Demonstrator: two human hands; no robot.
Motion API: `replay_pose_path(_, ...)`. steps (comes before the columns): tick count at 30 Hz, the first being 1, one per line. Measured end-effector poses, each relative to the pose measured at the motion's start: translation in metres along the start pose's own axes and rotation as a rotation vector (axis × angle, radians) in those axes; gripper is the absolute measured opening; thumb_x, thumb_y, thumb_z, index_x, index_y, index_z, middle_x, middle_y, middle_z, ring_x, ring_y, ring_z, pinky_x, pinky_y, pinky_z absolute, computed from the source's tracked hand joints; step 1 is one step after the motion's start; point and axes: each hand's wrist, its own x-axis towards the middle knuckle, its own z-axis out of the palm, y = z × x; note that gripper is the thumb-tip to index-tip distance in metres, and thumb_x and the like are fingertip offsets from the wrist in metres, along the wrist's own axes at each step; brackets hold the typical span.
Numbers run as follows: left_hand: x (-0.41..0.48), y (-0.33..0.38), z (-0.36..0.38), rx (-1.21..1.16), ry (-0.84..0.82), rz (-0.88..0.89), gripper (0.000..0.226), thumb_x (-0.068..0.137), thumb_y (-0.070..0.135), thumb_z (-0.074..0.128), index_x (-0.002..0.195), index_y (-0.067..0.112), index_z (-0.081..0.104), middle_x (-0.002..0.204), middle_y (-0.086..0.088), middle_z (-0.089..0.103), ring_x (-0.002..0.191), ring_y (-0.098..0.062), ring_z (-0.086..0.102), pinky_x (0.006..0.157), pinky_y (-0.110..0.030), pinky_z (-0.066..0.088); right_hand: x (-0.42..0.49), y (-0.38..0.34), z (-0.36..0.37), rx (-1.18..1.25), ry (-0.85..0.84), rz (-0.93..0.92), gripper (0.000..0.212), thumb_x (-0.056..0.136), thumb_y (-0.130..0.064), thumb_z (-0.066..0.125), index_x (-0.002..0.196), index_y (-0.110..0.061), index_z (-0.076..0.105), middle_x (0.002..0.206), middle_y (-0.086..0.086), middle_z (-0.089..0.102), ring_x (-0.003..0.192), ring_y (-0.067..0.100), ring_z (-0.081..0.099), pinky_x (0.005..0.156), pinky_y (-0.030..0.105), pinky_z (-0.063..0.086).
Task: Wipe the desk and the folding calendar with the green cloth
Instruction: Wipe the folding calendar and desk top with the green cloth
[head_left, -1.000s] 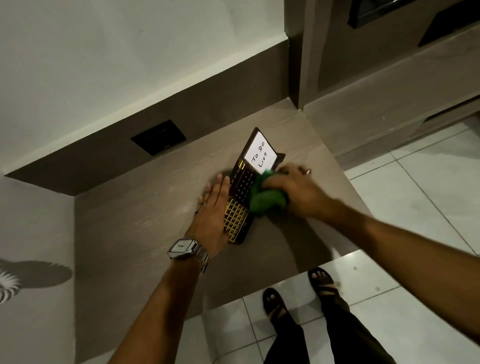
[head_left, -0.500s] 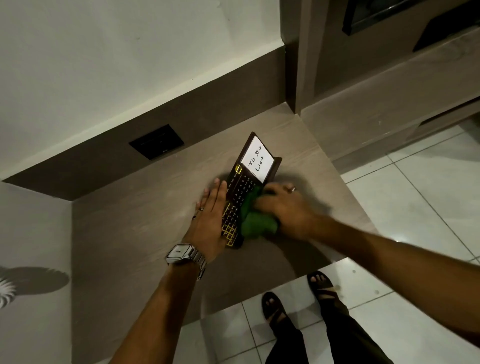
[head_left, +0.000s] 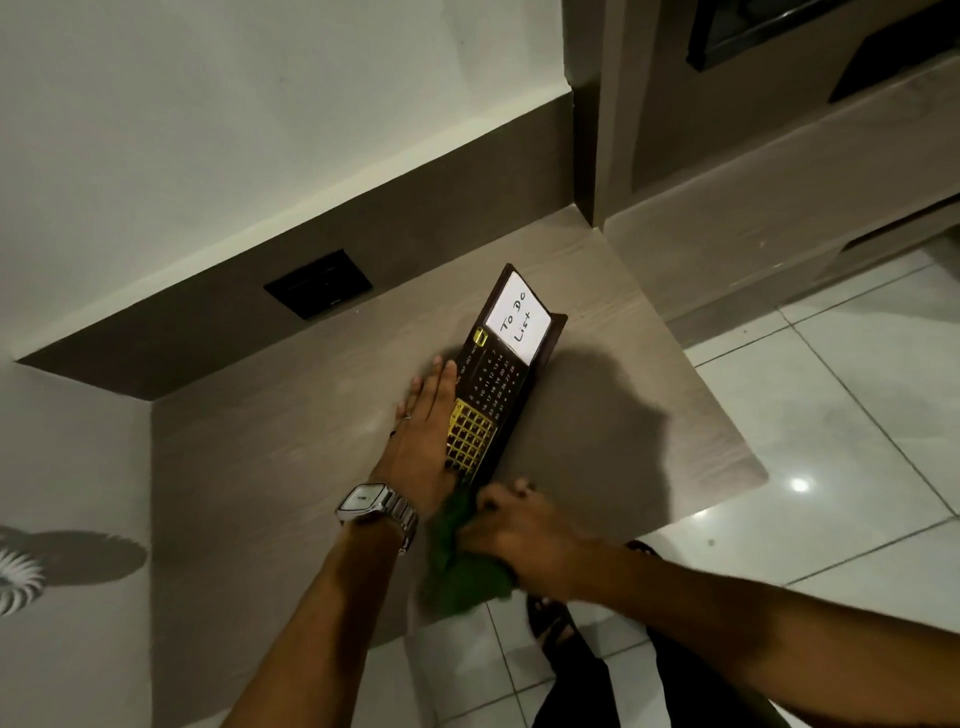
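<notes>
A silver watch is sitting on the left wrist. The left hand is lying flat and open on the desk, its fingers spread and pressing against the side of the calendar. The calendar is lying open in the middle of the desk, showing a white "To Do List" card. The right hand is squeezing the green cloth at the front edge of the desk, just below the calendar.

My left hand flat beside the folding calendar, right hand gripping the green cloth — at the desk edge.
</notes>
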Motion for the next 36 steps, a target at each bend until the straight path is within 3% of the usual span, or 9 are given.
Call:
replay_pose_path(2, 0.0, 0.001, 0.0, -0.008, 0.003, -0.001, 0.131, 0.07, 0.004, 0.077, 0.137, 0.035, -0.031, 0.152, 0.011, -0.03, 0.142, -0.018, -0.023, 0.118, -0.048, -0.006, -0.005, -0.004, 0.002, 0.077, -0.105, -0.054, 0.048, 0.077, -0.024, 0.075, 0.121, -0.031, 0.058, 0.128, -0.009, 0.061, 0.118, 0.018, 0.037, 0.099, 0.043, 0.035)
replay_pose_path(4, 0.0, 0.002, 0.0, -0.004, 0.008, -0.002, 0.131, 0.07, 0.008, 0.078, 0.138, 0.034, -0.031, 0.152, 0.01, -0.031, 0.142, -0.019, -0.023, 0.116, -0.046, -0.008, -0.007, 0.003, -0.01, 0.135, 0.026, -0.011, 0.054, 0.074, -0.024, 0.077, 0.124, -0.028, 0.058, 0.13, -0.004, 0.06, 0.119, 0.021, 0.04, 0.096, 0.038, 0.031)
replay_pose_path(10, -0.005, 0.003, 0.0, 0.019, 0.056, 0.021, 0.126, 0.073, 0.007, 0.076, 0.145, 0.029, -0.025, 0.155, 0.007, -0.028, 0.144, -0.018, -0.022, 0.118, -0.042, -0.007, 0.006, 0.084, -0.099, 0.054, 0.412, 0.378, 0.054, 0.07, -0.008, 0.077, 0.121, -0.021, 0.065, 0.121, 0.01, 0.061, 0.116, 0.034, 0.047, 0.096, 0.052, 0.04)
replay_pose_path(16, -0.007, 0.006, -0.003, 0.017, 0.061, 0.031, 0.125, 0.076, 0.009, 0.076, 0.138, 0.033, -0.03, 0.15, 0.01, -0.032, 0.143, -0.018, -0.023, 0.111, -0.037, -0.014, 0.016, 0.139, -0.13, -0.029, 0.77, 0.905, 0.052, 0.074, -0.005, 0.059, 0.124, -0.02, 0.059, 0.117, 0.013, 0.064, 0.112, 0.035, 0.05, 0.095, 0.044, 0.04)
replay_pose_path(20, -0.007, 0.005, -0.004, 0.02, 0.05, 0.039, 0.125, 0.074, 0.01, 0.077, 0.14, 0.03, -0.028, 0.151, 0.009, -0.032, 0.143, -0.018, -0.023, 0.115, -0.038, -0.011, 0.027, 0.088, -0.074, 0.224, 0.647, 0.588, 0.065, 0.076, 0.005, 0.059, 0.139, -0.007, 0.047, 0.143, 0.018, 0.048, 0.135, 0.032, 0.04, 0.111, 0.05, 0.034)
replay_pose_path(26, -0.003, 0.005, -0.002, -0.021, 0.033, 0.02, 0.127, 0.071, 0.016, 0.082, 0.139, 0.031, -0.025, 0.154, 0.007, -0.028, 0.144, -0.016, -0.021, 0.119, -0.04, -0.007, 0.028, 0.052, -0.012, -0.083, 0.448, 0.211, 0.083, 0.084, -0.005, 0.06, 0.152, -0.015, 0.013, 0.161, 0.009, 0.009, 0.148, 0.026, 0.003, 0.116, 0.048, 0.019)
replay_pose_path(29, -0.004, 0.002, -0.001, 0.002, 0.04, 0.057, 0.13, 0.07, 0.01, 0.081, 0.14, 0.031, -0.027, 0.154, 0.007, -0.029, 0.142, -0.016, -0.023, 0.118, -0.038, -0.008, 0.03, 0.077, -0.032, -0.281, 0.426, 0.15, 0.083, 0.082, -0.004, 0.061, 0.152, -0.013, 0.016, 0.159, 0.01, 0.011, 0.147, 0.029, 0.004, 0.116, 0.047, 0.01)
replay_pose_path(33, -0.005, 0.001, -0.001, 0.006, 0.061, 0.076, 0.128, 0.071, 0.002, 0.075, 0.138, 0.033, -0.029, 0.153, 0.009, -0.029, 0.142, -0.015, -0.023, 0.117, -0.038, -0.007, 0.037, 0.112, -0.076, -0.343, 0.39, 0.192, 0.08, 0.082, -0.013, 0.058, 0.152, -0.018, 0.019, 0.16, 0.011, 0.019, 0.146, 0.033, 0.011, 0.104, 0.052, 0.035)
replay_pose_path(36, -0.007, 0.0, -0.001, -0.008, 0.064, 0.079, 0.125, 0.073, 0.004, 0.075, 0.14, 0.03, -0.027, 0.154, 0.008, -0.028, 0.143, -0.015, -0.022, 0.116, -0.039, -0.009, 0.019, 0.124, -0.072, -0.359, 0.25, 0.188, 0.084, 0.083, -0.016, 0.06, 0.153, -0.019, 0.014, 0.161, 0.009, 0.015, 0.147, 0.032, 0.008, 0.107, 0.052, 0.033)
